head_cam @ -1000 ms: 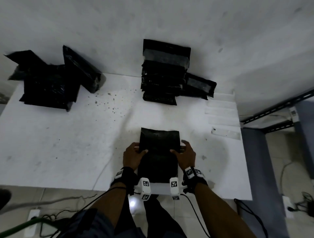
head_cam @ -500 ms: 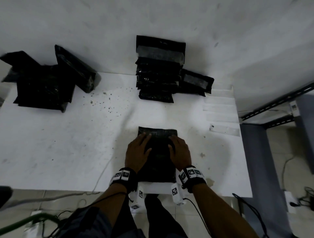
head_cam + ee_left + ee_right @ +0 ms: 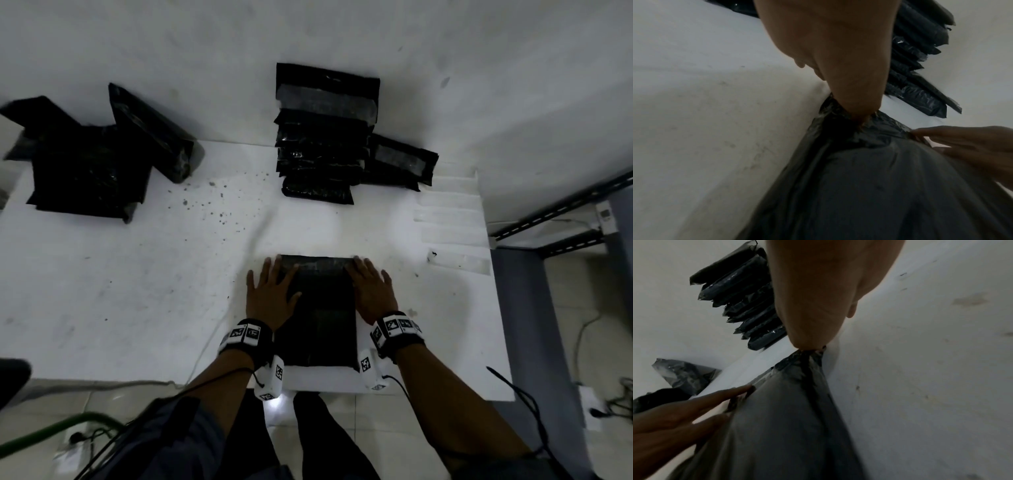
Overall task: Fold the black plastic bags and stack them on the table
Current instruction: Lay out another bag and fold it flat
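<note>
At the upper left of the head view a messy pile of black bags [image 3: 85, 171] sits on the white table [image 3: 120, 291]. At the top middle stands a neat stack of folded bags [image 3: 322, 150]. Low in the middle, the left hand [image 3: 270, 294] and right hand [image 3: 371, 293] press flat, fingers straight and spread, on the two sides of a folded black bag [image 3: 322, 315]

Bare workroom: white table [image 3: 137, 291], metal shelving [image 3: 561, 219].
</note>
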